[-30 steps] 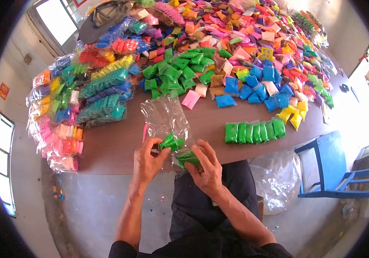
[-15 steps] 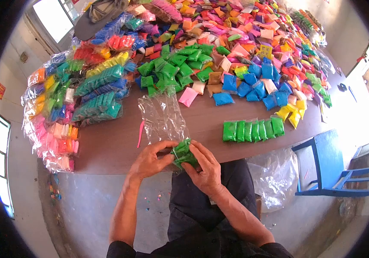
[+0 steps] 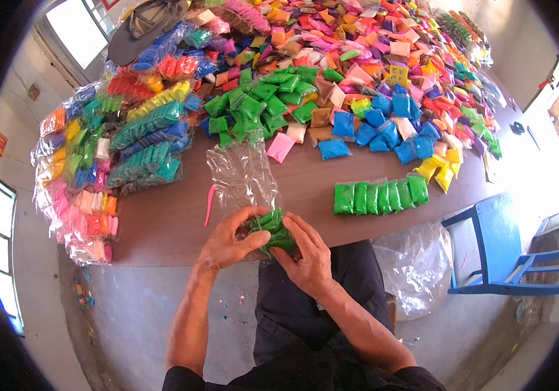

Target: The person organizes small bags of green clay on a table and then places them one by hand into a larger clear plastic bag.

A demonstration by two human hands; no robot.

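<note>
Between my two hands, at the table's front edge, is a bunch of green packets [image 3: 271, 230]. My left hand [image 3: 235, 242] grips its left side, with the thumb across the front. My right hand [image 3: 305, 257] closes on its right side. A clear plastic bag [image 3: 243, 174] lies flat just beyond, its near end reaching my left fingers; whether the packets are inside it is unclear. To the right, a row of green packets [image 3: 381, 197] rests on the table. Behind the bag sits a pile of loose green packets [image 3: 253, 107].
A pink strip [image 3: 210, 204] lies left of the bag. Bagged packets in many colours [image 3: 146, 130] are stacked on the left. A large mixed heap [image 3: 364, 45] covers the table's back. A blue chair [image 3: 497, 238] and clear plastic [image 3: 416, 267] are at the right, below the table [image 3: 162, 228].
Both hands and the green bunch have shifted slightly left. My left thumb now lies further over the front of the packets.
</note>
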